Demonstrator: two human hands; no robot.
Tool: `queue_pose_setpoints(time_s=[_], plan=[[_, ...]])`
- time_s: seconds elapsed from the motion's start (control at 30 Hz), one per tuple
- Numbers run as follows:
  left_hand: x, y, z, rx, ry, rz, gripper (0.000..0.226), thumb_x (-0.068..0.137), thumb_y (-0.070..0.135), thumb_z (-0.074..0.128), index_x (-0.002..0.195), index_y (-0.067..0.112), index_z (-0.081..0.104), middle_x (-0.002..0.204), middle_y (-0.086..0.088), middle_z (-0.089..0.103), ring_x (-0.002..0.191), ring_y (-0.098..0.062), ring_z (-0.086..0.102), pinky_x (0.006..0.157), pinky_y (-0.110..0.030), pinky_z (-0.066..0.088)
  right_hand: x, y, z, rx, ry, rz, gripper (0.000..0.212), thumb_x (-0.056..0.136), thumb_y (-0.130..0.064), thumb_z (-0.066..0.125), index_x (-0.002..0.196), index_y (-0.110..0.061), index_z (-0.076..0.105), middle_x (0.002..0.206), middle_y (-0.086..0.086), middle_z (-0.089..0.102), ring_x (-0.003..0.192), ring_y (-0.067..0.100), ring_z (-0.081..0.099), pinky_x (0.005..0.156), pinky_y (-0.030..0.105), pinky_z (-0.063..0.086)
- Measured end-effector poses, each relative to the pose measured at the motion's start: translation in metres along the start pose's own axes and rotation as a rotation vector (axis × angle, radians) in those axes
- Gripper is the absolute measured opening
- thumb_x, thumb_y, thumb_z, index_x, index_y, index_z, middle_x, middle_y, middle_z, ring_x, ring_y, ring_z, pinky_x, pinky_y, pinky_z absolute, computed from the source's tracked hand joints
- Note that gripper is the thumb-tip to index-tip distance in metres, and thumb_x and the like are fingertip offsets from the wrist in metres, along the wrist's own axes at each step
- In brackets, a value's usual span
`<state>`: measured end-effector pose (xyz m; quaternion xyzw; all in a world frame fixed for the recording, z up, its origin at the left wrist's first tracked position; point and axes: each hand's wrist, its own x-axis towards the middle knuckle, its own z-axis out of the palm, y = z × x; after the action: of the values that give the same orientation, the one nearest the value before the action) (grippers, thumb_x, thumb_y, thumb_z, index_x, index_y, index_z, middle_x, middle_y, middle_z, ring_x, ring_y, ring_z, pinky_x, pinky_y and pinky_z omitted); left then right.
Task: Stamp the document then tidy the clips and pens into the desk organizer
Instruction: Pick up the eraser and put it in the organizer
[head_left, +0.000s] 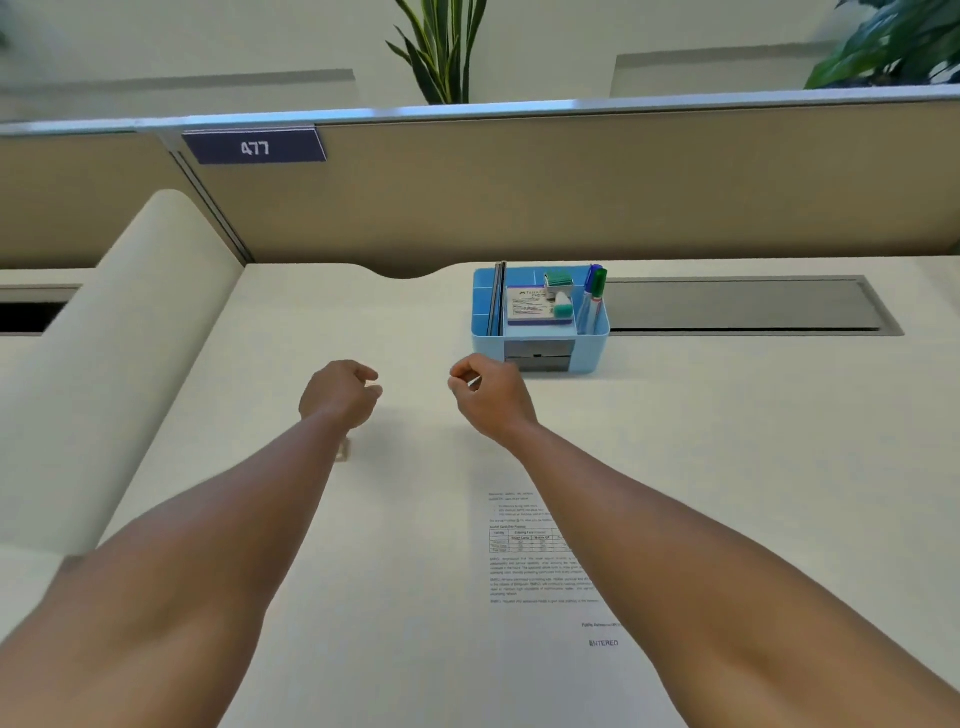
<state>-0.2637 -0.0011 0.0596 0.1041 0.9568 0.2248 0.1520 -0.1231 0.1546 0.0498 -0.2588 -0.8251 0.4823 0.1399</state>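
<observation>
The printed document (540, 551) lies flat on the desk under my right forearm, with an "ENTERED" stamp mark (603, 643) near its lower edge. The blue desk organizer (592, 345) stands at the back and holds two pens (594, 293), a stamp-pad box (532, 306) and small green and white items. My left hand (340, 392) hovers left of it with fingers curled and nothing visible in them. My right hand (493, 400) is just in front of the organizer's left corner, its fingertips pinched on a small pale clip (474, 383).
A small pale object (343, 449) lies on the desk, partly hidden by my left forearm. A grey cable tray lid (737, 306) runs to the right of the organizer. A tan partition (571, 197) closes the back, and a curved white divider (119, 338) rises at left.
</observation>
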Motion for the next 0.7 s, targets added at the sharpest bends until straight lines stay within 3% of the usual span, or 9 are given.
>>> queue_pose_setpoints(time_s=[0.27,0.37,0.57,0.7], plan=[[-0.011,-0.060,0.004,0.121,-0.178,-0.138,0.047,0.085,0.024,0.070,0.131,0.023,0.057,0.130,-0.009,0.058,0.117,-0.027,0.058,0.097,-0.040,0.050,-0.015,0.006,0.031,-0.022,-0.139,0.102,0.007,0.087,-0.024,0.063,0.092,-0.024,0.067,0.089,-0.010,0.067,0.084,0.013,0.063,0.075,0.027,0.052],[-0.018,-0.069,0.012,0.128,-0.170,-0.156,0.050,0.085,0.024,0.071,0.132,0.021,0.056,0.136,-0.010,0.051,0.116,-0.030,0.057,0.094,-0.040,0.051,-0.021,0.011,0.038,-0.041,-0.186,0.140,0.010,0.087,-0.024,0.062,0.095,-0.023,0.067,0.093,-0.008,0.068,0.084,0.014,0.064,0.074,0.026,0.052],[-0.027,-0.074,0.028,-0.009,-0.070,-0.118,0.032,0.085,0.016,0.063,0.117,0.024,0.065,0.122,-0.010,0.059,0.096,-0.030,0.064,0.084,-0.040,0.056,-0.030,0.018,0.047,-0.071,-0.262,0.184,0.017,0.088,-0.021,0.059,0.103,-0.019,0.067,0.102,-0.002,0.068,0.089,0.016,0.063,0.075,0.027,0.052],[-0.030,-0.063,0.034,-0.153,-0.077,-0.033,0.031,0.088,0.023,0.067,0.118,0.021,0.063,0.110,-0.004,0.066,0.095,-0.023,0.063,0.080,-0.034,0.055,-0.028,0.019,0.047,-0.092,-0.275,0.160,0.021,0.089,-0.018,0.061,0.109,-0.016,0.066,0.109,0.000,0.067,0.095,0.019,0.063,0.083,0.028,0.050]])
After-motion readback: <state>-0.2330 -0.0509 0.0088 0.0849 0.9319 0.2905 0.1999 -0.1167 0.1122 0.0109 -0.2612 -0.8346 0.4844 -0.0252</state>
